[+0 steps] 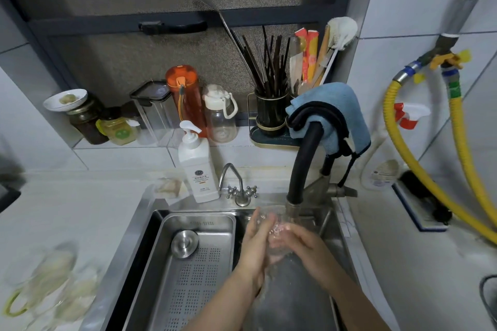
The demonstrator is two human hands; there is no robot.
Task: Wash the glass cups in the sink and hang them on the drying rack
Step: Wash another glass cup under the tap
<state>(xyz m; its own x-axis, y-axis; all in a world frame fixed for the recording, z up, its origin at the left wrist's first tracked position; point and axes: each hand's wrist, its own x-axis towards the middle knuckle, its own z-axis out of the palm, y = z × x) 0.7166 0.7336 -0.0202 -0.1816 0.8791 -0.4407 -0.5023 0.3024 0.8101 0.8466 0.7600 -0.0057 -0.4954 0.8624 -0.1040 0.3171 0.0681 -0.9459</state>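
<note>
Holding a glass cup [271, 234] between both hands under the black tap [301, 166], over the sink [309, 290]. Pressing the left hand [259, 239] flat against the cup's left side, fingers straight. Curling the right hand [301, 240] round the cup's right side. Running water over the cup and fingers. Lying left of the left hand: a steel tray [199, 263] with a round plug [184, 244]. Standing beyond the hands: a soap bottle [197, 169]. Sitting far left on the tabletop [80, 204]: blurred glass cups [53, 285].
</note>
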